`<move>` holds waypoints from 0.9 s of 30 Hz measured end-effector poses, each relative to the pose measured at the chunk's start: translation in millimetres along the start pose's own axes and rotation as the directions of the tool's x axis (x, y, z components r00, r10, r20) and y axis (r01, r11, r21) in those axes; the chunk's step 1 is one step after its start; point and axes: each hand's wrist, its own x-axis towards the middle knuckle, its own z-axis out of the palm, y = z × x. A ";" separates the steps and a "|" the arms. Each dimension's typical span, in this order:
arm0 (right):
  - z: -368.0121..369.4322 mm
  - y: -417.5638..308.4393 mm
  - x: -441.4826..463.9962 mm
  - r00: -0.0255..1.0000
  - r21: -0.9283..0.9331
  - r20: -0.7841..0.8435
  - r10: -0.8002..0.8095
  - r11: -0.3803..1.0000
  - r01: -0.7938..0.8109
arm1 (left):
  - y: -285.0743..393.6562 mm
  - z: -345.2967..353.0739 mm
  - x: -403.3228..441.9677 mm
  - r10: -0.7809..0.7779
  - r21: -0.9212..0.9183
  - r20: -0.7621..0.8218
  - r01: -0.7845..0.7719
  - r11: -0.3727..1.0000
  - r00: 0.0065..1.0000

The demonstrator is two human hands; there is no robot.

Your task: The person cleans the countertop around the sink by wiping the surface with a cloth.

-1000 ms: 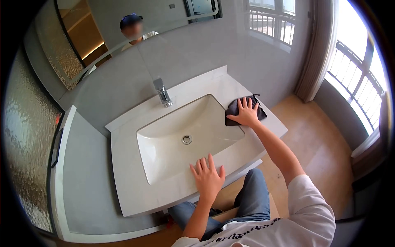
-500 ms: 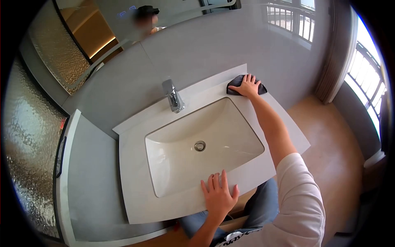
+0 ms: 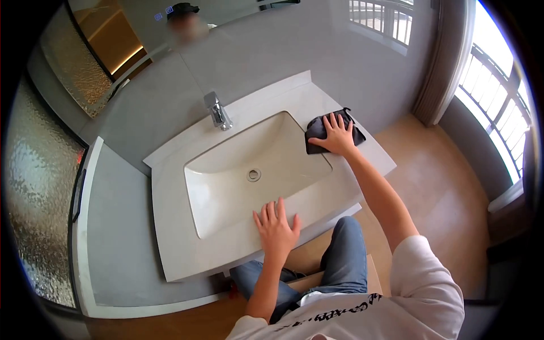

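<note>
My right hand (image 3: pixel 338 139) lies flat with fingers spread on a dark cloth (image 3: pixel 315 130), pressing it against the right side of the white countertop (image 3: pixel 367 148). Part of the cloth reaches over the right rim of the basin. My left hand (image 3: pixel 276 233) rests open on the front edge of the counter, its fingertips near the basin's front rim, with nothing in it. Between my hands and the wall is the white rectangular sink basin (image 3: pixel 226 195) with a round metal drain (image 3: pixel 253 175). Behind the basin stands a chrome faucet (image 3: pixel 218 111).
A mirror (image 3: pixel 238 39) on the grey wall reflects a person in a dark cap. To the left stands a textured glass door (image 3: pixel 39 198) beside a low white-edged ledge (image 3: pixel 90 226). On the right are a brown curtain (image 3: pixel 445 62) and a window with railings (image 3: pixel 490 90).
My right hand has slid the cloth from the back right corner toward me along the counter's right side. The view has shifted, and my left hand stays at the front edge.
</note>
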 end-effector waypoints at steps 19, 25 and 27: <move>-13.7 -2.8 -32.1 0.994 -0.036 0.013 0.112 0.993 -0.112 | 3.6 -6.7 5.0 0.008 0.034 0.032 -0.010 0.999 0.999; 18.8 -42.5 95.5 0.988 -0.023 0.007 0.151 0.988 -0.151 | 4.2 -12.4 6.3 -0.001 0.009 0.104 0.000 1.000 0.995; 27.4 -54.2 130.6 0.982 -0.005 0.003 0.187 0.982 -0.187 | 4.0 -14.7 7.1 0.004 0.006 0.130 -0.005 1.000 0.992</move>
